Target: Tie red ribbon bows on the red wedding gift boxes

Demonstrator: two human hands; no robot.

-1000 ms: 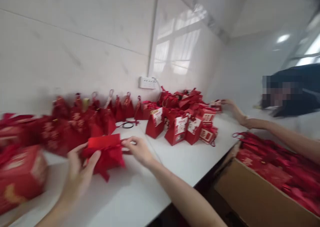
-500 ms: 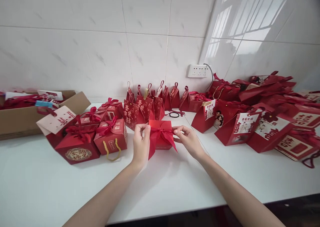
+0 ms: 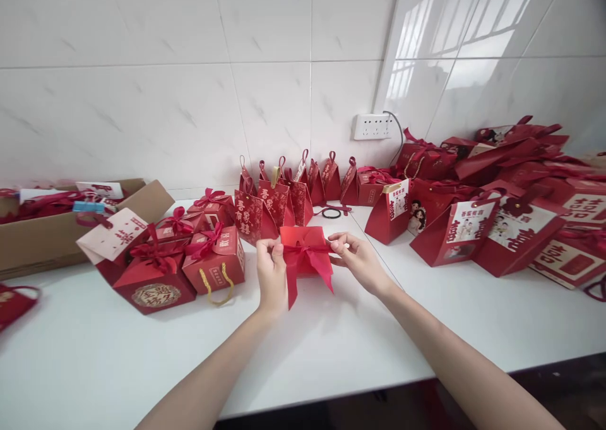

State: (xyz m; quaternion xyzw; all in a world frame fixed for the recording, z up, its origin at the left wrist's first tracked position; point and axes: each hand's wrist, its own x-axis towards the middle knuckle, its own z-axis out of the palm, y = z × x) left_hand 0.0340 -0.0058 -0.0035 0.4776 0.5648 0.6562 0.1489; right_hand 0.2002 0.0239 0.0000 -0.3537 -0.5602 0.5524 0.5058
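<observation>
Left hand (image 3: pixel 271 280) and right hand (image 3: pixel 362 264) pinch either side of the ribbon bow (image 3: pixel 308 251) on a red box (image 3: pixel 303 234).
Patterned red bags (image 3: pixel 276 205) stand behind.

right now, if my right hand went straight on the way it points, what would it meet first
Most likely the red bow on the small red box: your right hand looks to be right at its side, though exact contact is hard to tell.

A smooth white tabletop (image 3: pixel 118 367) carries an open brown cardboard carton (image 3: pixel 42 244), cube-shaped red paper boxes (image 3: pixel 154 291) with ribbon bows, and tent-shaped red paper boxes (image 3: pixel 384 221)
</observation>
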